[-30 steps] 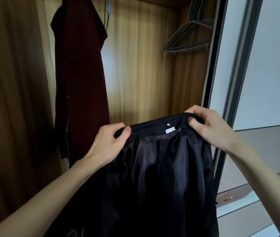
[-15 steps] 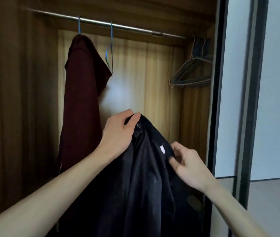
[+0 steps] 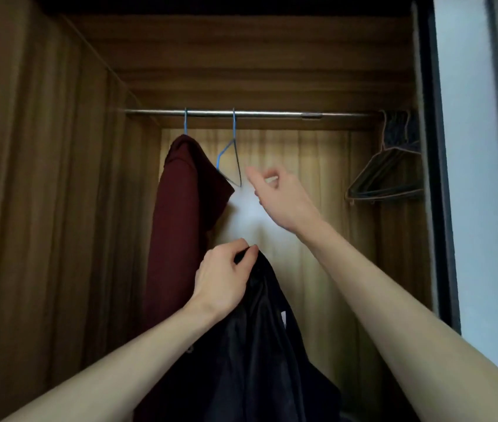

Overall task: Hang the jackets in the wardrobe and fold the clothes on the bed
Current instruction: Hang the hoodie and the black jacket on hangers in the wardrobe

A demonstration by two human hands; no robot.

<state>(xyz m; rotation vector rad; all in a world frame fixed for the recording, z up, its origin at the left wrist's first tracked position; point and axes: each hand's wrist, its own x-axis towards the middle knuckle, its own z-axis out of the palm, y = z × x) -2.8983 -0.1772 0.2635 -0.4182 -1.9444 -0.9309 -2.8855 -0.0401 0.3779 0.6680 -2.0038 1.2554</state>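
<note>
Inside the wardrobe (image 3: 58, 208), the left hand (image 3: 221, 280) pinched the black jacket (image 3: 259, 360) by its top edge, below the rail (image 3: 256, 113). The right hand (image 3: 284, 196), fingers loosely curled and holding nothing, hovered just beside the empty blue hanger (image 3: 233, 156), which hung next to the maroon jacket (image 3: 180, 214).

Wardrobe (image 3: 58, 208): wooden, open at the front.
Rail (image 3: 272, 113): metal, runs across near the top.
Red jacket (image 3: 180, 223): hangs from the rail at the left on a blue hanger.
Empty hanger (image 3: 233, 153): blue, just right of the red jacket.
Spare hangers (image 3: 387, 178): a bunch at the rail's right end.
</note>
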